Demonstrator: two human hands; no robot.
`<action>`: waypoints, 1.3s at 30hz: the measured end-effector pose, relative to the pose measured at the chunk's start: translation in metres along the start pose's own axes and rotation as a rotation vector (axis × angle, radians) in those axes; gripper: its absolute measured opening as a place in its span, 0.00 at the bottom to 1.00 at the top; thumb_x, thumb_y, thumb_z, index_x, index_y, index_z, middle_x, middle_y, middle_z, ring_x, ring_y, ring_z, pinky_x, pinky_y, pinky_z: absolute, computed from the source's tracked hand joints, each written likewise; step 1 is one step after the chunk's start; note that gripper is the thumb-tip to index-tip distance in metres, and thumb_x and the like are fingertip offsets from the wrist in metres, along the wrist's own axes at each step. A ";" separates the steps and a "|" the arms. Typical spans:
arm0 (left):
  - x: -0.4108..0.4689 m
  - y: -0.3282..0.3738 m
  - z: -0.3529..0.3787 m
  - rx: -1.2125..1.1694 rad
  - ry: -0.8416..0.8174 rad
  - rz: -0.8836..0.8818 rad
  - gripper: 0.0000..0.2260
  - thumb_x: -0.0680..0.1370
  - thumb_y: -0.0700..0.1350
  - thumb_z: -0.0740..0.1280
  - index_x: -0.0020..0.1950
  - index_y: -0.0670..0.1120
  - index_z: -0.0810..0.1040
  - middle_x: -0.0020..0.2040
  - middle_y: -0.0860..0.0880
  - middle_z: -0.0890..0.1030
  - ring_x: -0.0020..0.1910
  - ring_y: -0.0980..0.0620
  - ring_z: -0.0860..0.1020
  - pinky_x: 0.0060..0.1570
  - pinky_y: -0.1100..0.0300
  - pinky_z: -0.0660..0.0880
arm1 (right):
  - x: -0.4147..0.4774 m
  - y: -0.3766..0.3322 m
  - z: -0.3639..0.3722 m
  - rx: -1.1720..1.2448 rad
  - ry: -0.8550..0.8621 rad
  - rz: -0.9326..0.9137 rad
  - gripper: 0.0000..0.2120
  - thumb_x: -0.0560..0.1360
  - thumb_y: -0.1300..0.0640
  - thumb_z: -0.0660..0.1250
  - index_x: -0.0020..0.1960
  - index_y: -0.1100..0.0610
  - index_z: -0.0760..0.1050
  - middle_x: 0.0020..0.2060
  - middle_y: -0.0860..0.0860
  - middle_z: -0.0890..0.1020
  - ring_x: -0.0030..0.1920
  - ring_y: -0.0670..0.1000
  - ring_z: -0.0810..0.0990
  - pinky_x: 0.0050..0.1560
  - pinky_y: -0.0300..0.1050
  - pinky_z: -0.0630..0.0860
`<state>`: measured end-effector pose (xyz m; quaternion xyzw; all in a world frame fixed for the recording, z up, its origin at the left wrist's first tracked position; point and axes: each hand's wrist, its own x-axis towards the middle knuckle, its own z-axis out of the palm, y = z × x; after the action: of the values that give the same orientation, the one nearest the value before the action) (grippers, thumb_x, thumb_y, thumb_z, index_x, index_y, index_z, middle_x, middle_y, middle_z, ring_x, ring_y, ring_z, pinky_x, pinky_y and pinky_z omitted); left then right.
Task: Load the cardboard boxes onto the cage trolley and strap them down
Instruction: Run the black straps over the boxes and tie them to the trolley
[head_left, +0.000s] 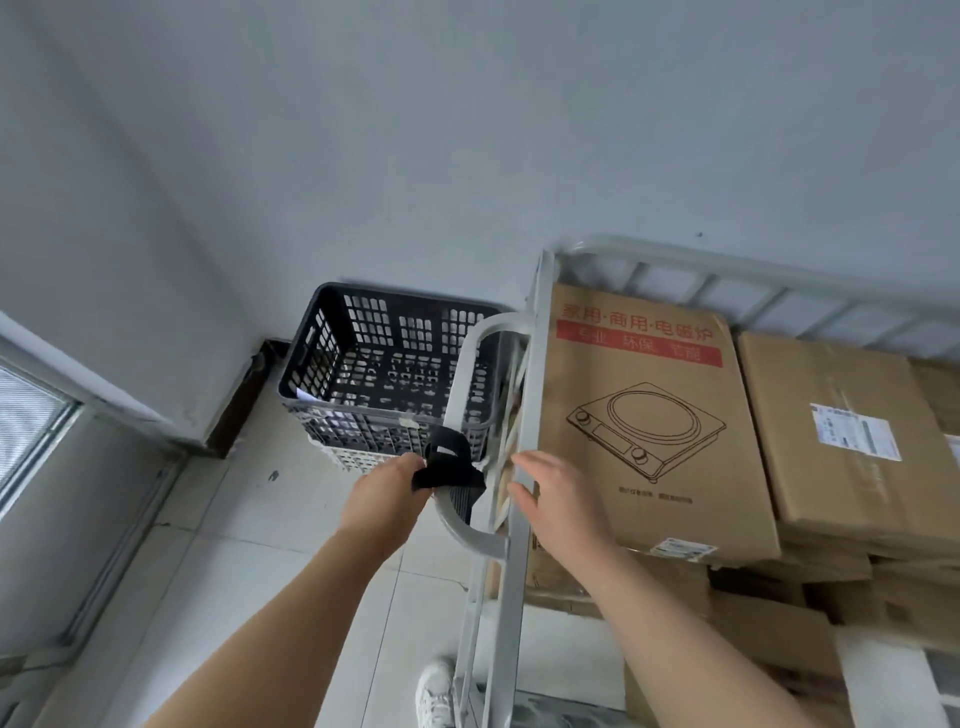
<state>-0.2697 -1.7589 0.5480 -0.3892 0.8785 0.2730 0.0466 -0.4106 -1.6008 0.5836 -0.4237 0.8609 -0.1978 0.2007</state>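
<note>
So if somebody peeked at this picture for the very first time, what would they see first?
Probably the big cardboard box with a cooker drawn on it and red writing, lying on top of the stack in the grey cage trolley on the right. Next, the two bare arms reaching in from below: the left hand grips a black strap at the trolley's handle, and the right hand rests on the frame. Behind them, a black plastic crate sits against the wall.

Left hand (388, 493) gripping black strap (448, 465) at trolley handle (470, 395), right hand (558, 493) spread

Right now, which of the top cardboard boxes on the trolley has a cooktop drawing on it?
The brown cardboard box nearest the trolley handle, beside the right hand; its neighbour bears only a white label.
</note>
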 end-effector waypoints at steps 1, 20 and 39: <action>-0.002 0.000 -0.007 -0.056 0.009 0.022 0.07 0.77 0.47 0.65 0.54 0.49 0.76 0.48 0.50 0.80 0.44 0.50 0.77 0.39 0.58 0.68 | 0.001 -0.001 -0.001 0.023 -0.010 0.001 0.19 0.79 0.55 0.63 0.69 0.55 0.71 0.66 0.49 0.75 0.65 0.48 0.73 0.67 0.40 0.66; -0.044 0.039 -0.158 -0.213 0.280 0.401 0.11 0.77 0.49 0.68 0.59 0.50 0.76 0.46 0.60 0.79 0.44 0.66 0.77 0.41 0.77 0.69 | 0.001 -0.032 -0.056 0.323 0.118 -0.003 0.04 0.75 0.51 0.68 0.47 0.48 0.74 0.38 0.44 0.80 0.37 0.43 0.78 0.38 0.42 0.74; -0.104 0.145 -0.115 -0.132 0.473 0.388 0.13 0.77 0.48 0.69 0.61 0.49 0.79 0.47 0.51 0.78 0.41 0.55 0.76 0.39 0.65 0.68 | -0.101 0.065 -0.215 0.129 0.436 -0.040 0.16 0.63 0.36 0.71 0.36 0.47 0.75 0.30 0.42 0.79 0.32 0.40 0.76 0.32 0.40 0.71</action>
<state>-0.2856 -1.6708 0.7404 -0.2692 0.9032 0.2352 -0.2374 -0.5069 -1.4464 0.7496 -0.3741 0.8610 -0.3429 0.0328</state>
